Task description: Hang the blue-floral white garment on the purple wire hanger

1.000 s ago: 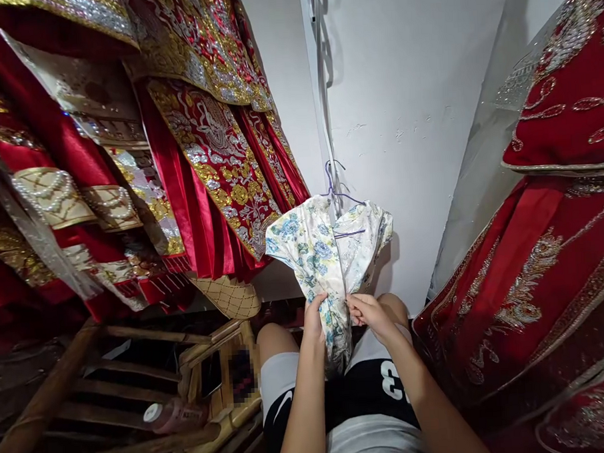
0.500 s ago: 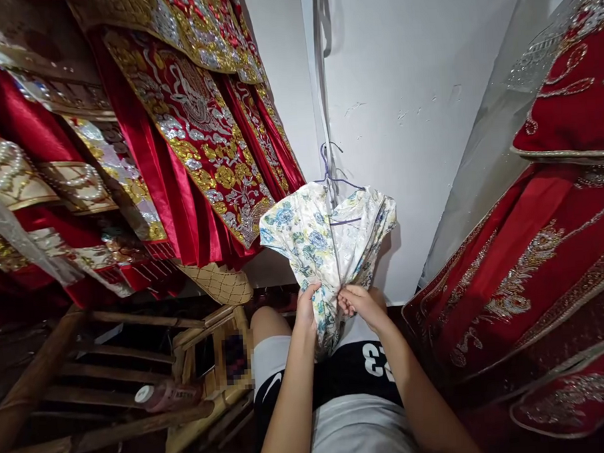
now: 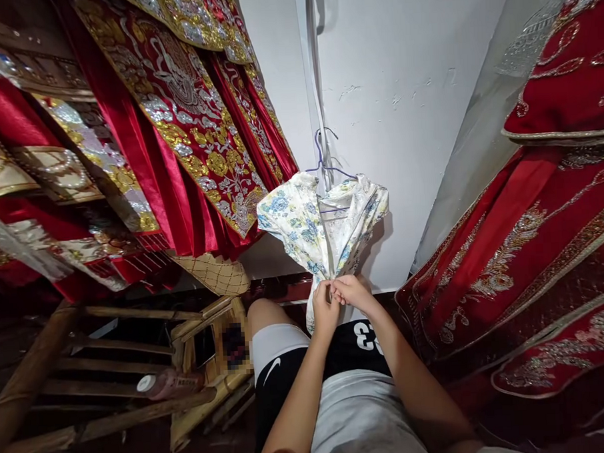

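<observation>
A white short-sleeved shirt (image 3: 296, 210) with blue and yellow flowers hangs in front of me on a purple hanger (image 3: 320, 160). Its upper front is parted in a V, and the two edges come together at my fingers. My left hand (image 3: 326, 307) is closed on the left front edge. Right beside it, my right hand (image 3: 349, 294) pinches the other edge, knuckles bent. Both hands meet at the middle of the shirt front, above my lap. My fingers hide any button or fastening there.
Red and gold embroidered costumes (image 3: 203, 144) hang on the left, and more beaded red garments (image 3: 503, 258) on the right. A bamboo chair frame (image 3: 138, 367) stands at lower left with a capped bottle (image 3: 171, 384) on it. Behind the shirt is a white wall (image 3: 392, 116).
My left hand has moved right, from the shirt's left side to the centre front, and now meets my right hand. The shirt front is drawn together there. The view has shifted slightly.
</observation>
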Demonstrator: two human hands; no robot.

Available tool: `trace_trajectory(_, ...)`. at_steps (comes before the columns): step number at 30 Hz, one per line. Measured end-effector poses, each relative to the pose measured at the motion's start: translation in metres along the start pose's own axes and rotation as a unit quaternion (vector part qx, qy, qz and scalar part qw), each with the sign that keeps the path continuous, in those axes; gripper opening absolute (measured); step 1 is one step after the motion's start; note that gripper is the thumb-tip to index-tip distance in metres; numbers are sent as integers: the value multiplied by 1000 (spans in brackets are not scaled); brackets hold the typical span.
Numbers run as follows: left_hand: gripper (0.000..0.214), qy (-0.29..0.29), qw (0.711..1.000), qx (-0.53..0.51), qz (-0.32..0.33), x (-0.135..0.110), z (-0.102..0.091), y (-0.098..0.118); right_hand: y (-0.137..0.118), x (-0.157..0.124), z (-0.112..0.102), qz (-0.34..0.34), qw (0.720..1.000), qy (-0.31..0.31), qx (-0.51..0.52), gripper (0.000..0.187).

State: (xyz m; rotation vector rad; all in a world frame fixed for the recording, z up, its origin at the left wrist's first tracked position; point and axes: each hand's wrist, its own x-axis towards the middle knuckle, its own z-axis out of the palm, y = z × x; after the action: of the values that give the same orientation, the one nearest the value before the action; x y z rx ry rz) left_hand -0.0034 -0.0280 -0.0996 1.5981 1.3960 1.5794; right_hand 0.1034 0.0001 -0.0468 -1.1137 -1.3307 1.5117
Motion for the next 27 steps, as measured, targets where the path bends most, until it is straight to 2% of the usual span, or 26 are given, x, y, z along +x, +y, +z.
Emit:
trace_trajectory(2, 6, -2, 1000, 30, -7, 2, 0, -1, -4, -3, -2, 8, 1000, -10, 1, 30)
trace_trajectory(5, 12, -6, 998, 58, -2, 8, -7, -2, -25, 3, -8, -10, 1000, 2, 9, 28)
trace_trajectory(7, 14, -21, 997, 75, 2, 9, -10, -3, -55, 17, -14, -39, 999, 27, 18, 27)
trace_trajectory(13, 19, -103, 987, 120, 28, -4, 2, -2, -179, 86, -21, -127, 986, 97, 48, 24)
trace_trajectory(16, 20, -157, 978, 129, 52, 9, 2, 4, -210, 101, -17, -149, 981, 111, 55, 27)
trace_trajectory(18, 17, -193, 970, 127, 69, 37, -6, 17, -212, 99, -16, -172, 980, 99, 33, 29)
trace_trajectory(20, 6, -199, 969, 115, 93, 79, -19, 41, -206, 91, -17, -199, 977, 77, -7, 30)
trace_trajectory(21, 8, -177, 972, 107, 108, 102, -26, 57, -203, 86, -19, -208, 975, 69, -26, 31)
trace_trajectory(23, 22, -68, 977, 80, 187, 149, -39, 92, -199, 78, -24, -216, 973, 61, -48, 31)
trace_trajectory(24, 26, -38, 970, 80, 225, 170, -45, 110, -199, 76, -27, -218, 973, 59, -53, 31)
trace_trajectory(25, 27, -37, 961, 101, 257, 187, -48, 126, -200, 75, -29, -219, 972, 56, -57, 31)
trace_trajectory(27, 18, -71, 934, 172, 304, 212, -52, 150, -202, 76, -32, -225, 971, 51, -66, 30)
